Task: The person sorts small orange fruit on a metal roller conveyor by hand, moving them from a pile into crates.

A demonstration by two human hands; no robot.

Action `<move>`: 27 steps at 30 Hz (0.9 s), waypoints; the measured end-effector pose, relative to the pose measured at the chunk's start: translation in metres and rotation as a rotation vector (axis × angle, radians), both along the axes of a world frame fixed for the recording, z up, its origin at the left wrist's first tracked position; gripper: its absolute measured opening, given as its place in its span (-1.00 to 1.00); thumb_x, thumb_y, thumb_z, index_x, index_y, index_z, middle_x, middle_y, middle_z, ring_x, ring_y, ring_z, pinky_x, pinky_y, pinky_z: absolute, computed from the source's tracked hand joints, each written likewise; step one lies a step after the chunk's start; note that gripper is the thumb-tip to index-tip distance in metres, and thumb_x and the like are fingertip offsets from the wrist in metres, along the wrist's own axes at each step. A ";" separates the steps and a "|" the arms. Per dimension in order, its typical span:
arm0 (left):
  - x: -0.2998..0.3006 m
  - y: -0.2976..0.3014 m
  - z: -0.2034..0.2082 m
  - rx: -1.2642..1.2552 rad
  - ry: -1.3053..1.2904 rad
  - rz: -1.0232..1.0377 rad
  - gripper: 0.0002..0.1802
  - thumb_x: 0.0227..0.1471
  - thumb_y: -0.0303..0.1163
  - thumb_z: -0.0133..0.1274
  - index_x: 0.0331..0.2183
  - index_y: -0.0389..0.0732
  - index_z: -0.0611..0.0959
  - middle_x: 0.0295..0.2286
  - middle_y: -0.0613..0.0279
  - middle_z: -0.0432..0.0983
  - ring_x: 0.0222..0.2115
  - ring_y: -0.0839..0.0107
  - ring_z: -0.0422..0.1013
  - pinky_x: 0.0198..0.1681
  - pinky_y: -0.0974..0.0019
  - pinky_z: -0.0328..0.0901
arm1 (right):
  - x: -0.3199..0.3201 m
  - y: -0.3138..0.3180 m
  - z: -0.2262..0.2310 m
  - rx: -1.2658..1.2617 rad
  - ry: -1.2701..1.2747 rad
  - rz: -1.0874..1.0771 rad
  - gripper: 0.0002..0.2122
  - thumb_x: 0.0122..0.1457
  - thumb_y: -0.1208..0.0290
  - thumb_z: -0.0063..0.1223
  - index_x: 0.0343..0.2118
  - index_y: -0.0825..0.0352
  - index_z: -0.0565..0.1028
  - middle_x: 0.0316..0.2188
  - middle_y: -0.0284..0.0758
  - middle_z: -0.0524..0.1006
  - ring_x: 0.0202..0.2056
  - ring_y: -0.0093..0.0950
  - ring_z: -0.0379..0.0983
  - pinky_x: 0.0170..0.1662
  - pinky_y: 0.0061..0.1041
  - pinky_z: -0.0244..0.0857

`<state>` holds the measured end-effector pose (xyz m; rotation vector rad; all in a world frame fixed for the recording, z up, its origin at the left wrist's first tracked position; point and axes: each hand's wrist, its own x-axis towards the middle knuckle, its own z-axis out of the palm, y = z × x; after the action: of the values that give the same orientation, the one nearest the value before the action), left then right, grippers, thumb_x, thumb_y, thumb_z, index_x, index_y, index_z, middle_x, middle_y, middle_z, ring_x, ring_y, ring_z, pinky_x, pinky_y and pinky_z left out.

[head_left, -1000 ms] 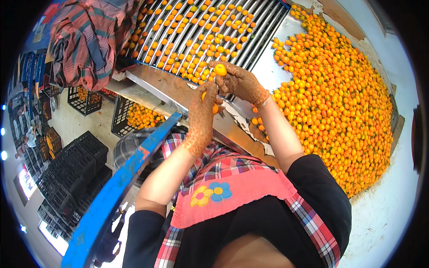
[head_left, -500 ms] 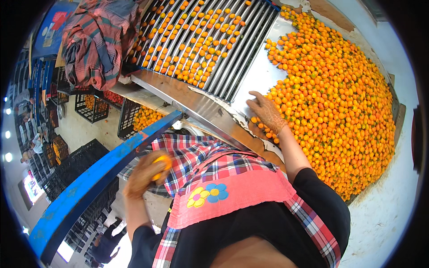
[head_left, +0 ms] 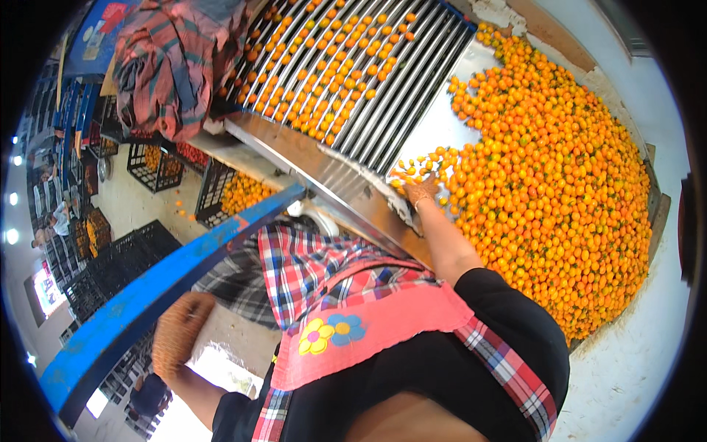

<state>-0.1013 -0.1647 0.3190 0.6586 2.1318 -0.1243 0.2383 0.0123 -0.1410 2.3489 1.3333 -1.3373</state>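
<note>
My right hand point(head_left: 422, 191) is low on the metal tray point(head_left: 460, 131), among small orange cherry tomatoes at the near edge of a large heap point(head_left: 545, 177). Loose tomatoes point(head_left: 411, 169) lie just ahead of it, beside the roller end; its fingers look spread, the tips partly hidden. My left hand point(head_left: 182, 328) hangs at the lower left, just right of the blue beam, back upward. Its fingers bend away and blur, so whatever may be in them is hidden. Many tomatoes sit in rows on the roller conveyor point(head_left: 394, 88).
A blue metal beam point(head_left: 155, 283) slants across the left side. Beyond it stand a black crate of tomatoes point(head_left: 213, 193) and stacked black crates point(head_left: 121, 265). A plaid cloth point(head_left: 169, 74) lies by the conveyor's left side. A white wall point(head_left: 663, 96) bounds the heap at right.
My left hand has moved down and left; the orange tomatoes seen in it earlier no longer show. Orange specks now appear near the crates. My right hand has moved nearer, with tomatoes spread ahead of it.
</note>
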 end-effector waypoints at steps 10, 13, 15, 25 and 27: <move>0.100 0.133 -0.103 0.308 -0.086 -0.895 -0.69 0.05 -0.22 0.00 -0.21 -0.21 0.52 -0.30 0.02 0.42 -0.26 0.12 0.40 -0.27 0.12 0.32 | 0.004 0.121 0.045 0.625 0.156 0.347 -0.46 -0.05 0.22 0.17 0.04 0.23 0.36 -0.08 -0.05 0.41 -0.06 -0.20 0.39 -0.02 -0.39 0.29; 0.122 0.157 -0.129 0.265 -0.017 -1.105 -0.72 0.06 -0.25 -0.03 -0.24 -0.22 0.50 -0.31 0.03 0.41 -0.24 0.10 0.39 -0.27 0.10 0.33 | 0.053 0.154 0.078 0.296 -0.449 0.390 -0.22 -0.11 0.15 0.23 0.20 0.04 0.10 0.16 -0.11 0.14 0.11 -0.09 0.17 0.00 -0.21 0.30; 0.127 0.166 -0.143 0.334 -0.025 -1.154 -0.73 0.05 -0.25 -0.03 -0.25 -0.22 0.50 -0.32 0.06 0.41 -0.24 0.10 0.39 -0.27 0.09 0.34 | 0.074 0.164 0.084 0.106 -0.569 0.286 -0.14 -0.13 0.16 0.25 0.25 -0.04 -0.01 0.20 -0.12 0.06 0.16 -0.05 0.09 0.03 -0.16 0.29; 0.136 0.170 -0.165 0.431 0.052 -1.272 -0.80 -0.07 -0.35 0.01 -0.33 -0.18 0.50 -0.36 0.19 0.43 -0.28 0.26 0.42 -0.32 0.22 0.32 | 0.040 0.190 -0.005 0.314 -0.216 0.158 -0.12 -0.17 0.14 0.28 0.24 0.08 0.02 0.06 -0.08 0.26 -0.02 -0.16 0.33 -0.06 -0.27 0.34; 0.135 0.167 -0.169 0.415 0.022 -1.296 -0.76 -0.08 -0.38 -0.01 -0.30 -0.22 0.56 -0.33 0.14 0.44 -0.28 0.25 0.40 -0.30 0.21 0.29 | 0.024 0.195 -0.017 0.342 0.414 -0.040 -0.26 -0.12 0.30 0.25 0.18 0.22 0.16 -0.07 -0.17 0.42 -0.21 -0.33 0.44 -0.19 -0.36 0.39</move>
<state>0.0341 0.0024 0.1503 2.1857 1.4200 -0.3800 0.2621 0.2068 -0.1580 2.3979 1.7586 -1.8098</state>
